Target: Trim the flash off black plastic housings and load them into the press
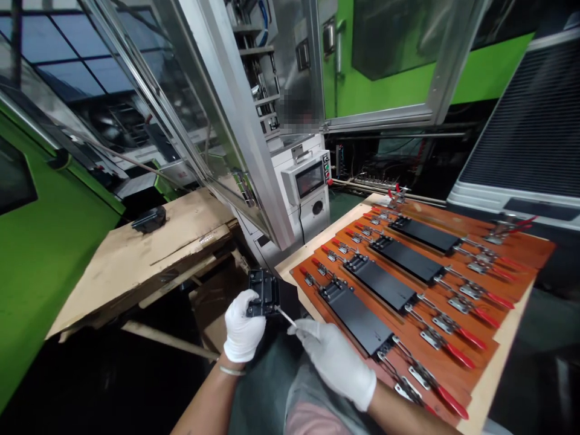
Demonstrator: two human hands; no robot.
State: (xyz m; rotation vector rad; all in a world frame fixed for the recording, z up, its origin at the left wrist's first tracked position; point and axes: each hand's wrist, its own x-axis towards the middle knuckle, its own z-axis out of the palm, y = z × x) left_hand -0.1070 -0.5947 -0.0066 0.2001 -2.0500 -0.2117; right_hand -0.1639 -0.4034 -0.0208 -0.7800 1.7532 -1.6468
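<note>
White gloves cover both hands. My left hand (pixel 245 326) grips a black ribbed plastic part (pixel 264 289) by its left side, low in front of me. Fingers of my right hand (pixel 333 356) are closed round a thin light-coloured rod-like tool (pixel 285 316), whose far end reaches the lower right corner of the black part. Just right of my right hand, a black flat panel (pixel 360 317) lies clamped on the orange board (pixel 446 362).
More black panels (pixel 382 282) sit between red-handled clamps (pixel 457 353) on the right-hand table. Another black part (pixel 149 220) rests on the cardboard-topped table (pixel 122 260) at left. A metal-framed door (pixel 258 133) and a machine with a screen (pixel 310 179) stand ahead.
</note>
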